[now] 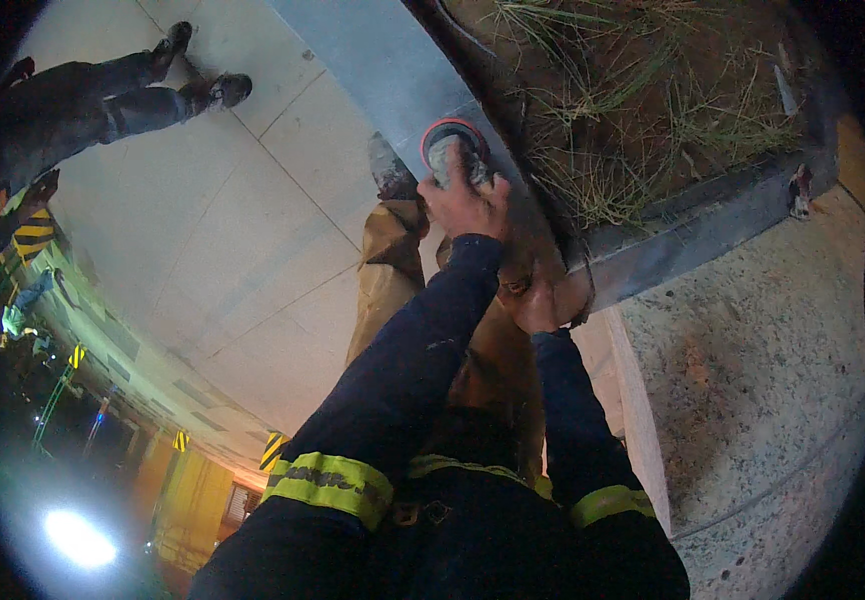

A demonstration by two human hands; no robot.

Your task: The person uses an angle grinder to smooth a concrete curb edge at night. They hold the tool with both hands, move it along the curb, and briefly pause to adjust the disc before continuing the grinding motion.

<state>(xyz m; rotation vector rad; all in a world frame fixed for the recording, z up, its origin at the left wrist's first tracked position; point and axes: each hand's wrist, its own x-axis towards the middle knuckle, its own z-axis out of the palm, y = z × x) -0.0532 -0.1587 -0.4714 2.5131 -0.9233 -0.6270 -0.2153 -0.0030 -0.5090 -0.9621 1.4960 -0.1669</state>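
Left hand (468, 207) curled over red-rimmed tool (450, 137), right hand (536, 302) seemingly against ledge (688, 238)

Can't make out any readable text or numbers tbh, just yellow-and-black diagonally striped panels (34, 236) along the pale paved floor's (203, 200) left edge.

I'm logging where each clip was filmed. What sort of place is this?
Probably an outdoor work site, apparently at night: black-and-yellow striped panels stand in the background, a bright light glares against the dark, and grey edging borders a grassy soil bed.
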